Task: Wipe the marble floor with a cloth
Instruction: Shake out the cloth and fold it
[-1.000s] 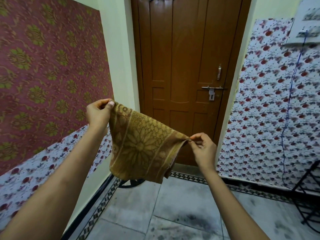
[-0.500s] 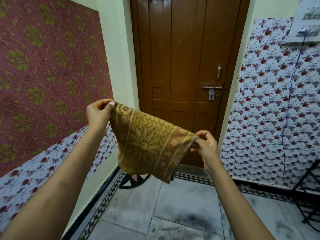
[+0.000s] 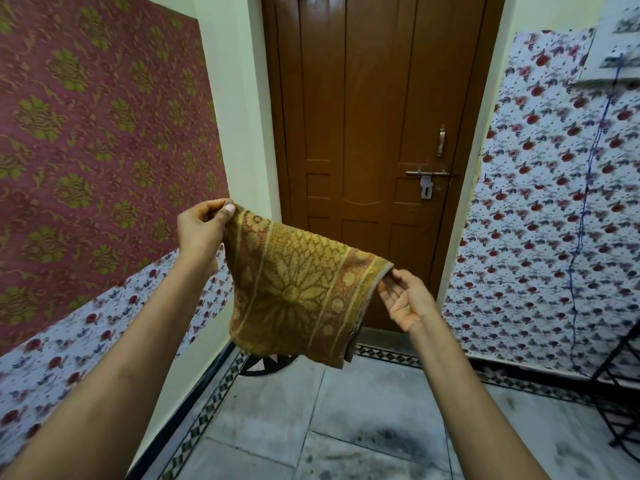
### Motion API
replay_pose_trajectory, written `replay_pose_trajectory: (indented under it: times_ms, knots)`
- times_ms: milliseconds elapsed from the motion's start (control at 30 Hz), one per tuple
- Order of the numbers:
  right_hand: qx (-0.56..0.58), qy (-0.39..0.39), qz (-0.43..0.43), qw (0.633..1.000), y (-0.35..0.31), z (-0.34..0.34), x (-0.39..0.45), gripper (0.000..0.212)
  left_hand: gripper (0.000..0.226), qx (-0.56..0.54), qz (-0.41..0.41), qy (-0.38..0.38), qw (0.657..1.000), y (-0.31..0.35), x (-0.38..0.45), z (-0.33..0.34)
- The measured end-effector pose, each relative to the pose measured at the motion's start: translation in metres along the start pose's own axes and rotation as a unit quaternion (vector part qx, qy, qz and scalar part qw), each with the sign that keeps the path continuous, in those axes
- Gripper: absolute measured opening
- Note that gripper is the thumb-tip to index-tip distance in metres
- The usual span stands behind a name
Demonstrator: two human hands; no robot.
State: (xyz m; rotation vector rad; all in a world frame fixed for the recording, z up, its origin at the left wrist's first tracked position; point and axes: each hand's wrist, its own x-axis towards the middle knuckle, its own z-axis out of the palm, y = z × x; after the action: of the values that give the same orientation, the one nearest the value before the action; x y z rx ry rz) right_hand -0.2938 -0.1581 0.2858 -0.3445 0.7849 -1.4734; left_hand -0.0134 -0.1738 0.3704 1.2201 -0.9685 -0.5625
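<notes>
A yellow-brown patterned cloth [image 3: 294,289] hangs in the air in front of me, spread between both hands at chest height. My left hand [image 3: 201,230] pinches its upper left corner between thumb and fingers. My right hand [image 3: 403,299] has turned palm up, and its fingertips hold the cloth's right edge, which folds over them. Below lies the grey marble floor [image 3: 346,427], with dark smudges on the tiles in the middle and at the right.
A shut brown wooden door [image 3: 374,133] stands straight ahead. Patterned cloths cover the walls left and right. A black metal stand [image 3: 620,393] is at the right edge, and a dark round object [image 3: 263,365] lies by the doorway under the cloth.
My right hand has turned palm up and shifted right, and the cloth's right edge now drapes over its fingertips. The left hand has kept its pinch and place.
</notes>
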Motion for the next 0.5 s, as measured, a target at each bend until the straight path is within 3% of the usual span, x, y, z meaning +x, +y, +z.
replay_pose_trajectory:
  times_ms: [133,300,400,500]
  knots:
    - [0.0,-0.012,-0.028,1.0,0.007,0.003,0.004,0.004,0.02,-0.029,-0.012,-0.009,0.999,0.007,-0.001,0.001]
    - [-0.195,0.038,-0.113,0.973,0.026,0.003,0.012,0.041,0.022,-0.027,0.01,-0.024,0.999,0.02,-0.002,0.003]
    - [-0.237,0.061,-0.168,0.955,0.026,0.004,0.008,0.026,0.021,-0.006,0.026,-0.029,0.999,0.021,-0.002,0.0]
    - [-0.235,0.032,-0.195,0.952,0.015,-0.002,0.009,0.018,0.019,-0.002,0.024,-0.032,0.999,0.016,0.0,-0.008]
